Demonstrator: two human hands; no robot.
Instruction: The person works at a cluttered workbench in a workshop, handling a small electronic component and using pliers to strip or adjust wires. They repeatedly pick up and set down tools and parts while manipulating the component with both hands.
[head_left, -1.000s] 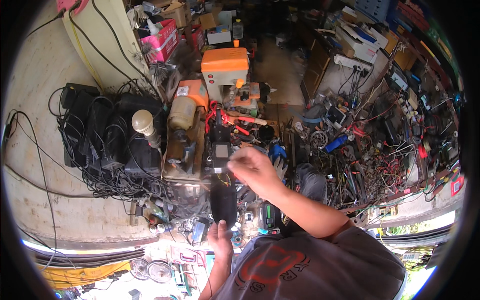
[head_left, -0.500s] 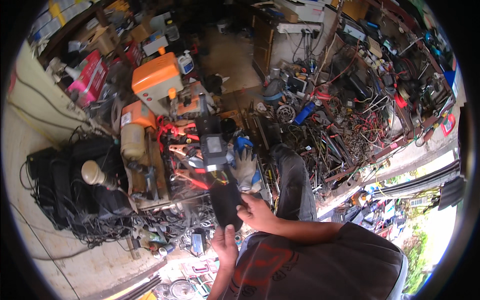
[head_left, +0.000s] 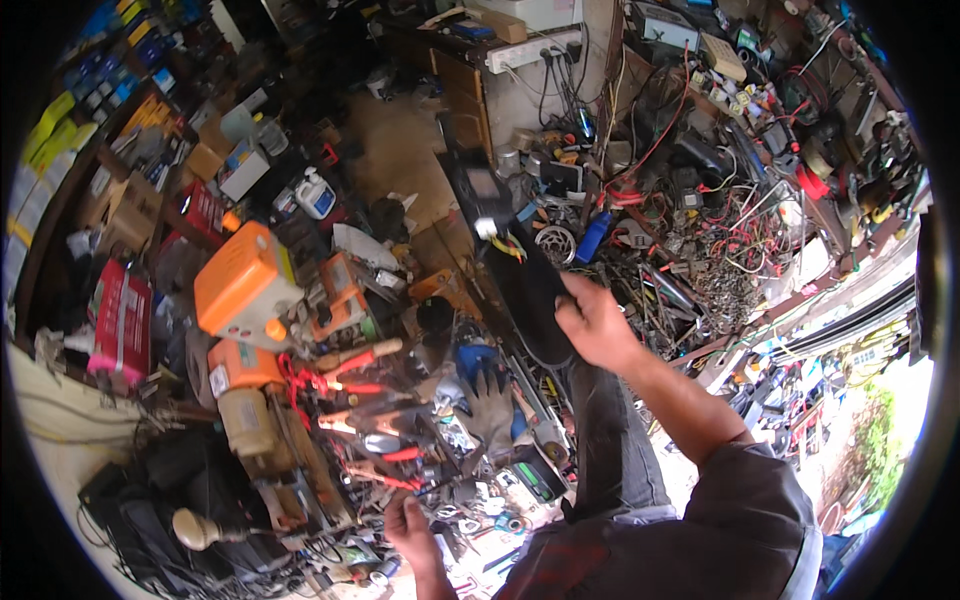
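A long black board [head_left: 530,295] is gripped at its near, rounded end by the right hand [head_left: 603,325], whose fingers are closed on its right edge. The board is held out in front of the person, slanting away to the upper left – to the right of a grey and blue glove [head_left: 490,408]. A black box [head_left: 478,187] with a pale panel is carried on the board's far part, and coloured wires [head_left: 511,247] are seen beside it, on the near side.

The left hand [head_left: 412,530] is kept off the board, lower down, with its fingers curled; whether anything is pinched between them cannot be told. Red-handled clamps [head_left: 404,455] are found just beyond it, and a device with a green screen [head_left: 540,480] is seen to its right.

Farther left, a white bulb [head_left: 193,530] is placed near a black pile [head_left: 180,470], and an orange-topped machine [head_left: 247,278] is set beyond the clamps.
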